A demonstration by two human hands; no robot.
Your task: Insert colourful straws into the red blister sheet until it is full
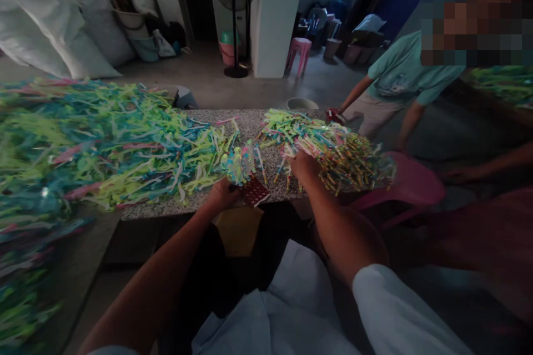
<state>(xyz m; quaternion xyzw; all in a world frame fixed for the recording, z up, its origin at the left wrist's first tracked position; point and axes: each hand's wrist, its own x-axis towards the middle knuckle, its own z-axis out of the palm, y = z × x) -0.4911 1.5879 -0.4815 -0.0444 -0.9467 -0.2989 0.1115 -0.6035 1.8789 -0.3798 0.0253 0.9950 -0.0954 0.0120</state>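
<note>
Reaching over the slab [271, 160], the two hands are well apart: the left hand [224, 195] sits at the near edge beside a red dotted pad [255, 192], the right hand [305, 167] at the left side of a pile of sticks [345, 158]. A clump of strips [240, 163] lies just beyond the pad, probably kept there so both hands can get at it. The sticks mostly lie with their banded ends toward the near right, perhaps so that they can be picked up one way round. The big heap [125, 144] spreads over the left side, likely out of the way of the middle.

Both hands show mostly their backs; I cannot tell whether the left fingers grip the pad or the right ones pinch a stick. The yellow thing [239, 232] below the edge is hard to make out, and the heap is cut off at the left
</note>
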